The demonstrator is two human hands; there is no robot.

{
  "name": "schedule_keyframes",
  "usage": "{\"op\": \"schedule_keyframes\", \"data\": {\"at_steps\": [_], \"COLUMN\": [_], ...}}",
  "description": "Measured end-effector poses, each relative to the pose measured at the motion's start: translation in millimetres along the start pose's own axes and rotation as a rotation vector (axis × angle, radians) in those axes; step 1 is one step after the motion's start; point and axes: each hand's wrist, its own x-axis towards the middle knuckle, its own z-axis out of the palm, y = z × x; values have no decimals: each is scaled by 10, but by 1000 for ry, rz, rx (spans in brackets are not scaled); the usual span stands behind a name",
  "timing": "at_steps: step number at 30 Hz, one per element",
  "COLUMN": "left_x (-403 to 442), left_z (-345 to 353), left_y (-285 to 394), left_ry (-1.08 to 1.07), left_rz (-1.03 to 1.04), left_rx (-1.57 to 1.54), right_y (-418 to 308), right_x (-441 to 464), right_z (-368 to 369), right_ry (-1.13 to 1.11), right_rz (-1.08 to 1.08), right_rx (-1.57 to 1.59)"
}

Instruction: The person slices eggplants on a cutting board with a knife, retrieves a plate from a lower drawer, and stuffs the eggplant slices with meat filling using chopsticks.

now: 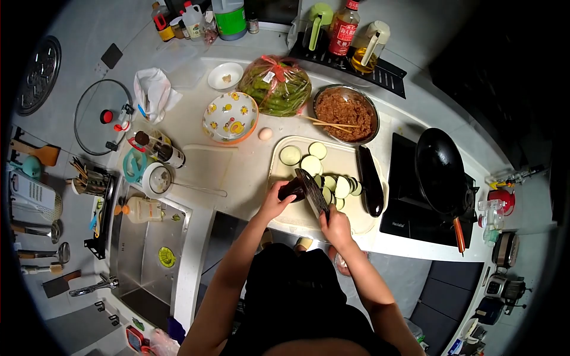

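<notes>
One steel sink (142, 243), well to the left of the left hand (278, 200). Nearer, ahead and to the left of that hand, a patterned bowl (230, 115) on the table (255, 163), with an egg (265, 133) just to its right. Farther ahead, a tied clear bag of green vegetables (274, 89). Next, left fingers curled over a dark eggplant piece (289, 190) on the cutting board (357, 219). Between both hands, a knife (313, 193) slanting away, handle gripped in the right hand (336, 230); contact between blade and piece impossible to tell. Ahead of the right hand, pale slices (342, 187), partly overlapping; beyond, a metal bowl of reddish-brown mince (344, 110) with chopsticks (335, 123) across. To its right, a whole eggplant (370, 181) on the board; farther right, a black wok (439, 169).
</notes>
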Motion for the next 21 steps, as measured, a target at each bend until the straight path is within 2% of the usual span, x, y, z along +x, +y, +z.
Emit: {"op": "schedule_keyframes", "data": {"at_steps": [15,18,21], "left_x": [52,63,38], "left_z": [10,-15,-5], "left_y": [-61,-32,19], "left_ry": [64,5,33], "left_rz": [9,-1,-9], "left_rx": [93,111,101], "right_y": [-126,-103,-64], "right_x": [257,361,523], "right_z": [44,116,315], "right_ry": [-107,-121,-118], "right_rz": [18,17,-10], "right_rx": [-105,-126,-134]}}
